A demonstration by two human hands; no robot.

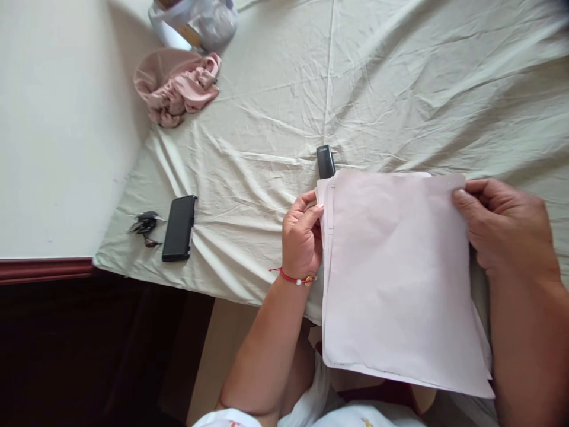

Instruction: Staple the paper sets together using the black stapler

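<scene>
A loose stack of white paper sheets [400, 279] is held up over the near edge of the cloth-covered surface, its top sheet blank and slightly creased. My left hand [303, 234], with a red string bracelet at the wrist, pinches the stack at its upper left edge. At the upper right corner, my right hand [507, 219] grips the top sheet between thumb and fingers; whether it holds lower sheets too, I cannot tell. Sheet edges stick out unevenly on the left and at the lower right. Just beyond the papers lies a small black object [326, 160], partly covered by them.
A pale, wrinkled cloth [262, 196] covers the surface. On the left lie a black phone [179, 228] and a bunch of keys [147, 226]. Farther back are a crumpled pink cloth [178, 86] and a container [195, 24] with plastic in it. A white wall [53, 130] borders the left.
</scene>
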